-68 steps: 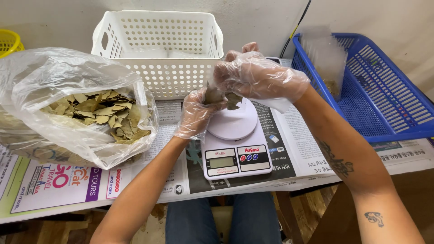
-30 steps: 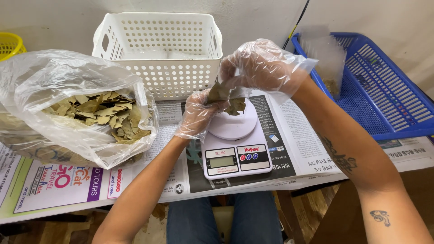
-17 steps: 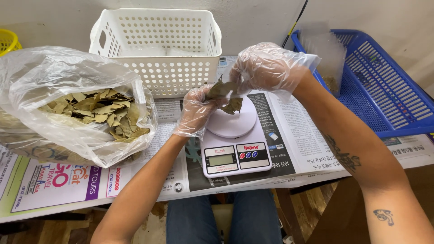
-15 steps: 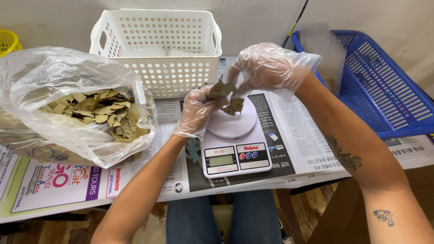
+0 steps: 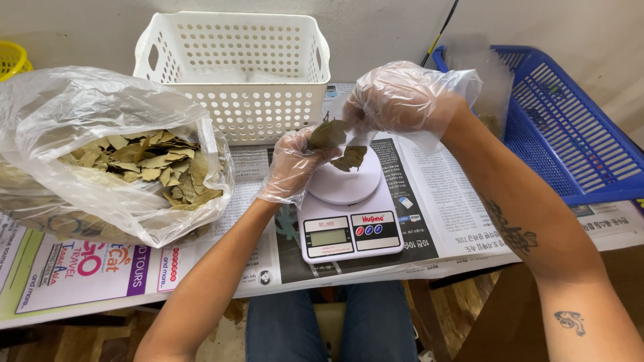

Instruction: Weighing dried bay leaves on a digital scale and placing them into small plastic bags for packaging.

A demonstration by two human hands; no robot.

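Dried leaves [image 5: 335, 141]: a small bunch is held above the round white pan of the kitchen scale [image 5: 347, 213], between both gloved hands.
Left hand [image 5: 292, 166]: the fingers are curled shut around the lower stems and blades of the bunch.
Right hand [image 5: 396, 100]: the fingers are pinched closed on the top of the same bunch, inside a loose clear glove.
Handling: the leaves are judged very light, stiff and brittle, so cracking under a hard squeeze is likely; a gentle pinch across the flat blades is best, and the thin gloves may slip.
Supply: more leaves are heaped in the open clear plastic bag [image 5: 100, 154] to the left.
Surface: the table [image 5: 469, 255] is covered with newspaper [image 5: 429, 201].
Room: a white perforated basket [image 5: 235, 74] is set behind the scale, a blue basket [image 5: 563, 134] to the right, against a pale wall.
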